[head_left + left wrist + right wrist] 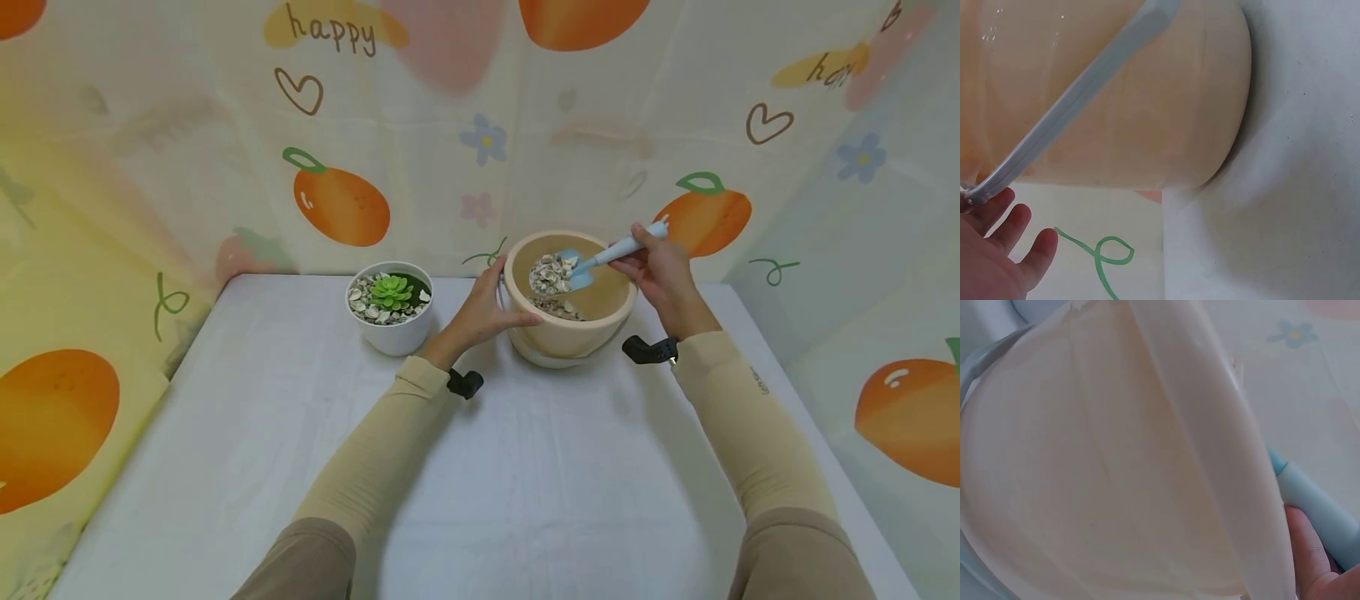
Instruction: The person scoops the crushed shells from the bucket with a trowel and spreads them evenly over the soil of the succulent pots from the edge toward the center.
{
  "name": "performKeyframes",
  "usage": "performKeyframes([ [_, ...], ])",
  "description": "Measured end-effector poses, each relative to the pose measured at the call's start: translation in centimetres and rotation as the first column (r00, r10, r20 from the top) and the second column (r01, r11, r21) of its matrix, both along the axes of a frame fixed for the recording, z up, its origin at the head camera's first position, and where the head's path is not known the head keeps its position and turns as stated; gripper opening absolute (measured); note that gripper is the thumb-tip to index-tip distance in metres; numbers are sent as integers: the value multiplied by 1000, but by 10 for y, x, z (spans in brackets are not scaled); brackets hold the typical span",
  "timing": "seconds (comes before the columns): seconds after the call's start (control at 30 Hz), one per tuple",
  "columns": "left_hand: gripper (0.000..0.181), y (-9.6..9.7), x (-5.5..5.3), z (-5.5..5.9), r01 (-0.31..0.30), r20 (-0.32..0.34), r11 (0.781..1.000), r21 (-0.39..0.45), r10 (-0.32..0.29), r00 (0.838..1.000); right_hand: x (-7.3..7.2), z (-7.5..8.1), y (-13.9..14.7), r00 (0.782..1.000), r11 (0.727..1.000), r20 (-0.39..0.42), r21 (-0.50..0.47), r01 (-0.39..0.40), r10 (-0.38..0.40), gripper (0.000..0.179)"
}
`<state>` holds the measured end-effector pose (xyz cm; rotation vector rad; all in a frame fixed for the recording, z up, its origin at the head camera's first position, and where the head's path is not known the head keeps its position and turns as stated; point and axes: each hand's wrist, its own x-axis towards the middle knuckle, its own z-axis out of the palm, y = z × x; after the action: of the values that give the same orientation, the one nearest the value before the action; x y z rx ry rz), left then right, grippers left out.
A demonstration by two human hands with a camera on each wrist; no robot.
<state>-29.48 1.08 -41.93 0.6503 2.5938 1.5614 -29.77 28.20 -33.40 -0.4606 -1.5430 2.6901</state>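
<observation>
A beige bucket (570, 333) stands upright near the table's back edge, with pale stones (558, 308) inside. Its grey handle (1079, 87) hangs down along the outer wall. My left hand (483, 310) holds the bucket's left side at the rim, thumb across the front. Over the bucket's opening, my right hand (660, 271) grips the light blue handle of a small shovel (622, 247). Pale stones (551, 273) heap on the shovel's blade. The right wrist view shows the bucket wall close up, with fingers (1310, 550) against the shovel handle.
To the left of the bucket, a white pot (397, 337) holds a green succulent (392, 292) among pale stones. A white cloth (525, 475) covers the table. Behind it hangs a printed curtain (420, 142) with oranges, flowers and lettering.
</observation>
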Motion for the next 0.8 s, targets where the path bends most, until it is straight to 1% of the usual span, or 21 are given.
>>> performKeyframes([
  [0.13, 114, -3, 2, 3, -8, -4, 1000, -24, 8, 1000, 2, -1, -1, 1000, 1000, 0, 7, 11, -11, 23],
  [0.27, 112, -6, 4, 5, -9, 2, 999, -43, 9, 1000, 3, -3, -2, 1000, 1000, -4, -14, 16, -16, 21],
  [0.33, 112, -6, 4, 5, -7, 3, 999, -45, 7, 1000, 3, -3, -3, 1000, 999, -10, -28, 21, -21, 21],
  [0.5, 112, -6, 2, 5, -6, -8, 999, -47, 5, 1000, 3, -2, -5, 998, 997, -30, -53, 59, -61, 20],
  [0.63, 112, -6, 3, 6, -8, -4, 998, -56, 8, 1000, 4, -2, -7, 995, 994, -41, -63, 87, -90, 18],
  [0.8, 112, -7, 4, 5, -13, 0, 997, -75, 13, 1000, 6, -2, -10, 994, 992, -46, -80, 93, -97, 16],
])
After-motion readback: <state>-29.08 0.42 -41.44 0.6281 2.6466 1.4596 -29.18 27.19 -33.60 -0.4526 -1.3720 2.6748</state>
